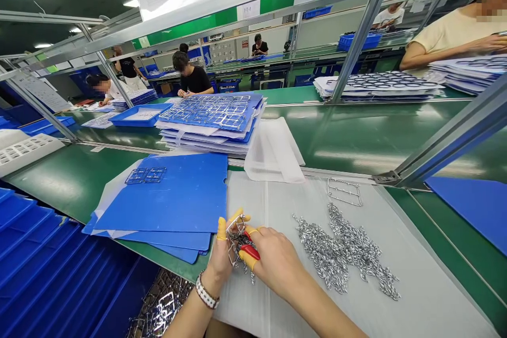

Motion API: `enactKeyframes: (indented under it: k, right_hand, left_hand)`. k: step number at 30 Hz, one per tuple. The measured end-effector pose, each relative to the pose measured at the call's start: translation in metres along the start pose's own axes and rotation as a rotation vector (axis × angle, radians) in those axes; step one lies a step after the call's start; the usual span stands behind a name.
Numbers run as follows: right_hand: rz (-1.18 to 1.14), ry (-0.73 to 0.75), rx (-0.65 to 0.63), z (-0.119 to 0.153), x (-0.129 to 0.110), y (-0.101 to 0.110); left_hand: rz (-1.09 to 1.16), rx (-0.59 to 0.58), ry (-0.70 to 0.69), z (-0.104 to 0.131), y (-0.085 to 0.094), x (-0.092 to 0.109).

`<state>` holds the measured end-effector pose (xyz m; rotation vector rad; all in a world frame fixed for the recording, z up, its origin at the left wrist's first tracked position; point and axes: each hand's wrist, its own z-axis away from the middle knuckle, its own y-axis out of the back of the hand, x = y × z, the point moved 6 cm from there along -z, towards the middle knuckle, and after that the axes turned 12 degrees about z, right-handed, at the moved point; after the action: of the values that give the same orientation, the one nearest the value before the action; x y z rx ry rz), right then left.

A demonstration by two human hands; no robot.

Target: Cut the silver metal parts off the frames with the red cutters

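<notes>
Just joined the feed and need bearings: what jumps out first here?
Bottom centre, the left hand and right hand, with yellow finger cots, work a chromed frame with red cutters. Right of them a pile of cut parts glitters on the white sheet. To the left lie blue boards.

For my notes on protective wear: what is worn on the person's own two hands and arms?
Both forearms are bare, with no sleeves. The left hand has yellow rubber finger cots on its fingertips and a beaded bracelet at the wrist. The right hand also wears yellow cots.
</notes>
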<state>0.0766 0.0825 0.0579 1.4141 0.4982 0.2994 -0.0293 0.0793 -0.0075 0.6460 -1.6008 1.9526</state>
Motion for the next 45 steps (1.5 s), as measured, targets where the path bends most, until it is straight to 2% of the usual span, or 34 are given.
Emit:
enactKeyframes:
  k: [8, 14, 17, 36, 41, 45]
  right_hand:
    - [0.107, -0.013, -0.004, 0.001, -0.002, 0.003]
    - [0.129, -0.070, 0.046, 0.003, 0.016, 0.007]
    - [0.129, -0.096, 0.058, 0.001, 0.023, 0.006]
    - [0.129, -0.105, 0.001, -0.006, 0.026, 0.006]
    - [0.151, -0.107, 0.002, -0.002, 0.031, 0.005]
    - [0.146, -0.096, 0.044, 0.007, 0.035, 0.002]
  left_hand:
    - [-0.008, 0.019, -0.005, 0.001, -0.001, 0.002]
    - [0.139, 0.009, 0.139, 0.000, -0.002, -0.003]
    - [0.161, -0.004, 0.158, 0.000, -0.004, -0.006]
    - [0.006, 0.028, 0.088, 0.000, -0.008, -0.008]
    - [0.071, 0.025, 0.075, -0.003, -0.006, -0.003]
    - [0.195, 0.021, 0.126, -0.007, -0.005, 0.000]
